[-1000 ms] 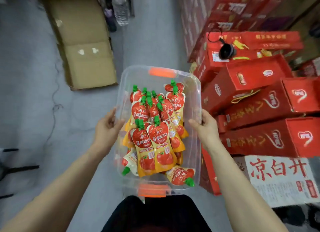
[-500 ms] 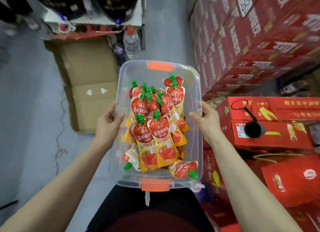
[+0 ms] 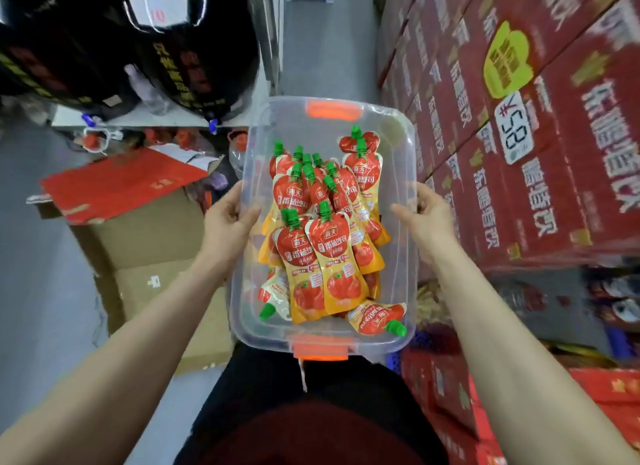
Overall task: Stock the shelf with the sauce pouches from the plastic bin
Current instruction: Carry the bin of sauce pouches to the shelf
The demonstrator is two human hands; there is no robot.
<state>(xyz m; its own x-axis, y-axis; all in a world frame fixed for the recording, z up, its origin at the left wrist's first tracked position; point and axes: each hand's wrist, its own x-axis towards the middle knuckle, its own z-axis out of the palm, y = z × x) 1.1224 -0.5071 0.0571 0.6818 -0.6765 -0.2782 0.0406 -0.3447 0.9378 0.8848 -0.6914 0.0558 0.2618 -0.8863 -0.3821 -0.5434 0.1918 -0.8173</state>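
I held the bin at waist height, above the floor, one hand on each long side. My left hand gripped the left wall, thumb hooked over the rim and fingers curled round the outside. My right hand clamped the right wall the same way. The pouches lay heaped inside the bin, most with their green caps pointing away from me. Red cartons were stacked to my right. A cardboard box sat to my left, near a white shelf carrying black jugs.
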